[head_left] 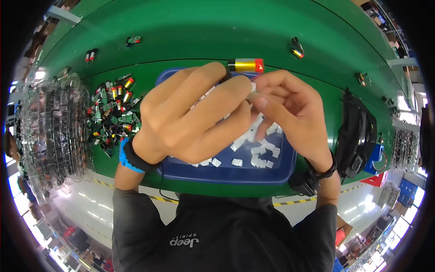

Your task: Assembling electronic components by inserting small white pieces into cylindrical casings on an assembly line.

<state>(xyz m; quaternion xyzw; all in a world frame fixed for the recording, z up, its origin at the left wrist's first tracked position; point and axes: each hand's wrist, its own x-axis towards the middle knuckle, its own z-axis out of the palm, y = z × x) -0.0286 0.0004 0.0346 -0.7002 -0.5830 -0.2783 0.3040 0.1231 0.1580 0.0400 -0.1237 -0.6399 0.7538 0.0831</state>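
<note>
My left hand is closed, knuckles up, over a blue tray. From its fingertips sticks out a small cylindrical battery with a red end and a gold and silver body. My right hand meets the left fingertips in a pinch. A small white piece shows between the two hands; the fingers partly cover it. Loose white pieces lie in the tray below.
Left of the tray is a pile of green circuit boards and batteries. Beyond it stand stacked clear plastic trays. A black bag lies at right. Single battery units are scattered over the far green table.
</note>
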